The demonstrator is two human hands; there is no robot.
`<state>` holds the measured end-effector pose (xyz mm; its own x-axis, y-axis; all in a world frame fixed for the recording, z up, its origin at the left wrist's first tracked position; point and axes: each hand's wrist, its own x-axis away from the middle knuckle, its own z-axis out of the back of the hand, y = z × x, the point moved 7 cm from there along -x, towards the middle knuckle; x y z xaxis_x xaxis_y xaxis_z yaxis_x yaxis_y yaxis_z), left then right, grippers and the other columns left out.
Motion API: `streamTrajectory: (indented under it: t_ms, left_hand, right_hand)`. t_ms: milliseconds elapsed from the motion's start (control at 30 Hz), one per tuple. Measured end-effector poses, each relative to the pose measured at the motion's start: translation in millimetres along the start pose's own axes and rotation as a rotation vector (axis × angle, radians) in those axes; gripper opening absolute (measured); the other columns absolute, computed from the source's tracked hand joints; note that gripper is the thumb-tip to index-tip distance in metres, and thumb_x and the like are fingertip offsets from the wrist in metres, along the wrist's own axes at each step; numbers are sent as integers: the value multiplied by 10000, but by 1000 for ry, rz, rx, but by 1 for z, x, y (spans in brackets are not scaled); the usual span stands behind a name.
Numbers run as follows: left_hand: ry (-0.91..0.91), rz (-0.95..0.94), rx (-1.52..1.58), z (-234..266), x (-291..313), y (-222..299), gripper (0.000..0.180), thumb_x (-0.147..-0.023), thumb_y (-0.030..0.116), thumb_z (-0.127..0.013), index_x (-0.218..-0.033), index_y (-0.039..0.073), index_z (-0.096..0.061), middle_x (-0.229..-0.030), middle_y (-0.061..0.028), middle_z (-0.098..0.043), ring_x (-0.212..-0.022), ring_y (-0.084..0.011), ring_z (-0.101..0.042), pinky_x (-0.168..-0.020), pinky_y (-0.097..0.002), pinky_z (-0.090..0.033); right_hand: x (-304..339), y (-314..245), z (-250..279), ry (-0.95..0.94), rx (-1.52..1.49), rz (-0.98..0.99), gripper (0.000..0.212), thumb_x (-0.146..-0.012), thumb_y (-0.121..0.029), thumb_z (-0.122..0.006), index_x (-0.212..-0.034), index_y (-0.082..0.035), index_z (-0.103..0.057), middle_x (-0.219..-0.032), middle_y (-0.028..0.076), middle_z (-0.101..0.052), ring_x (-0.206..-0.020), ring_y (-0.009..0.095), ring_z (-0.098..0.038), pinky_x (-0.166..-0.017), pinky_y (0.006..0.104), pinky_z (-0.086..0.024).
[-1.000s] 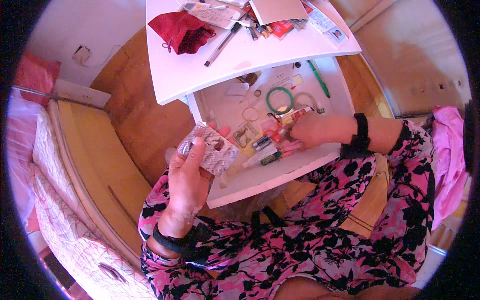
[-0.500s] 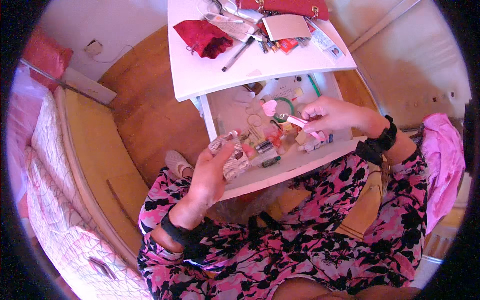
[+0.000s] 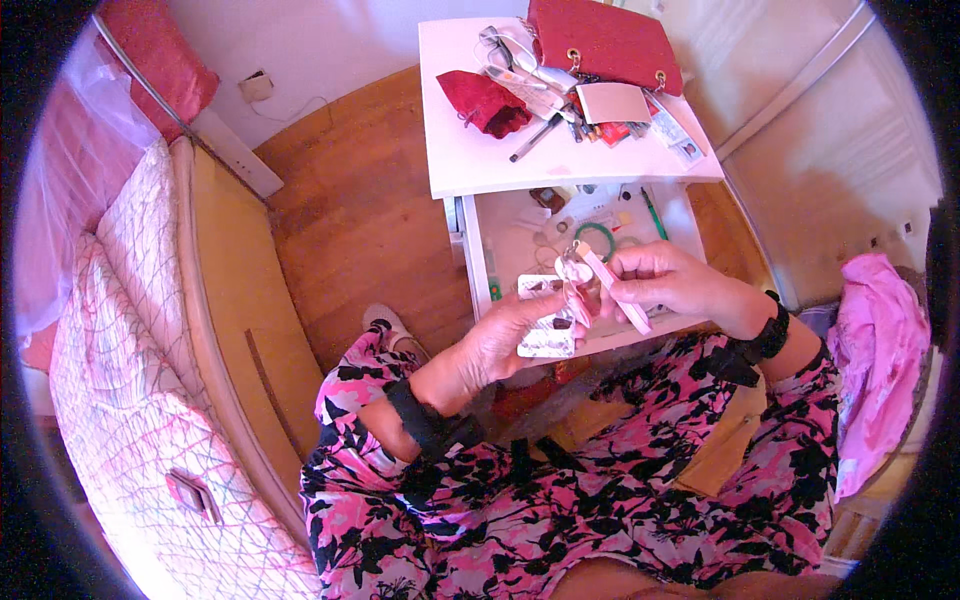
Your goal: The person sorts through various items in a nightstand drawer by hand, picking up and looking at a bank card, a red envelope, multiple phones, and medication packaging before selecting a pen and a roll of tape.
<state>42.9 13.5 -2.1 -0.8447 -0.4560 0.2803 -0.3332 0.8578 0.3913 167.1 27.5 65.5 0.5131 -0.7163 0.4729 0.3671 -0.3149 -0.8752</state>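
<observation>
My left hand (image 3: pixel 492 338) is closed on a flat blister pack (image 3: pixel 540 342), silvery white with dark pockets. Between the fingertips of my right hand (image 3: pixel 665 280) is a pink strap (image 3: pixel 628 306) with a metal clasp at its upper end. Both hands are close together above the open drawer (image 3: pixel 474 245). Something pink and whitish hangs by the clasp, against my left fingertips; its shape is hard to make out. A green bangle (image 3: pixel 597 236) and a green pen (image 3: pixel 652 212) lie in the drawer just beyond my hands, which hide much of its contents.
On the white cabinet top (image 3: pixel 470 165) are a red handbag (image 3: pixel 605 45), a red pouch (image 3: pixel 485 103), a black pen (image 3: pixel 535 138) and a pale notepad (image 3: pixel 613 103). A bed (image 3: pixel 130 400) stands at left, pink cloth (image 3: pixel 870 350) at right.
My hands have come together over the drawer; the left moved right with the blister pack, now turned flat side up. The whole view has shifted, with the cabinet appearing further right.
</observation>
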Motion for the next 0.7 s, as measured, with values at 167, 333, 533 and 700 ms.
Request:
streamTrajectory:
  t_ms: [167, 333, 533, 700]
  left_hand:
    - [22, -66, -29, 6, 6, 3, 305, -827, 270, -608, -1010, 30, -561, -856, -66, -627, -739, -158, -620, -663, -292, -519]
    - [10, -200, -73, 2, 12, 13, 218, -827, 176, -613, -986, 33, -573, -821, -56, -627, -725, -152, -616, -644, -280, -513]
    - [177, -293, -109, 18, 17, 18, 136, -812, 65, -604, -943, 33, -582, -774, -49, -617, -667, -147, -595, -617, -285, -505]
    - [244, -328, -124, 19, 27, 26, 128, -810, 68, -617, -933, 34, -607, -804, -34, -626, -691, -120, -593, -618, -269, -500]
  right_hand:
    - [3, 0, 2, 84, -71, -7, 175, -895, -176, -500, -931, -18, -565, -832, 54, -628, -667, 84, -569, -546, 218, -441]
    - [14, 7, 3, 197, -135, -17, 163, -892, -163, -489, -942, -27, -564, -828, 62, -621, -646, 97, -565, -546, 220, -440]
    - [29, 15, -2, 301, -289, 19, 141, -890, -164, -476, -890, -37, -538, -719, 32, -565, -556, 66, -493, -450, 186, -360]
    - [45, 18, -8, 325, -409, -33, 151, -901, -186, -465, -883, -50, -527, -593, -44, -409, -461, 26, -337, -399, 174, -242]
